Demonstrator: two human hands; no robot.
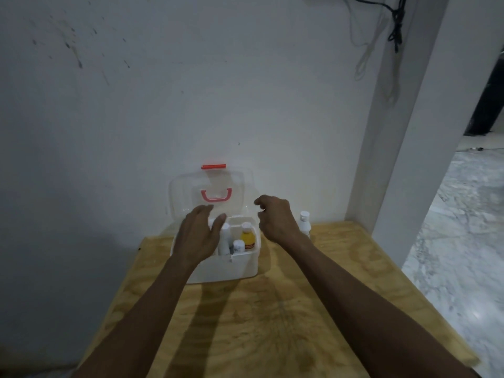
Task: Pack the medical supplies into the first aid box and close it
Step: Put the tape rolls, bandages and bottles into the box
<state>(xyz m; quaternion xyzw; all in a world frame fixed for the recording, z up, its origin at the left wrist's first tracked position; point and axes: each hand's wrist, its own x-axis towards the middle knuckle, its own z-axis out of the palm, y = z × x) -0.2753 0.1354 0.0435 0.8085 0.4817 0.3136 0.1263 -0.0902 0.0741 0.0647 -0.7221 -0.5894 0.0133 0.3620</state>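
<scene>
A white first aid box (229, 270) stands open on the wooden table (272, 323) against the wall. Its clear lid (180, 195) is upright, with a pink handle (216, 195) and a red latch (213, 166) at the top. Inside stand a yellow bottle (248, 238), a tall white bottle (224, 241) and a small white container (238, 246). My left hand (197, 237) hovers over the box's left side, fingers spread, holding nothing. My right hand (275, 219) is above the box's right rim, fingers loosely curled and empty. A white bottle (304, 223) stands on the table behind my right wrist.
The white wall rises directly behind the box. A white pillar (403, 148) stands at the table's back right corner. Marble floor (458, 227) lies to the right of the table. Cables (395, 23) hang on the wall above.
</scene>
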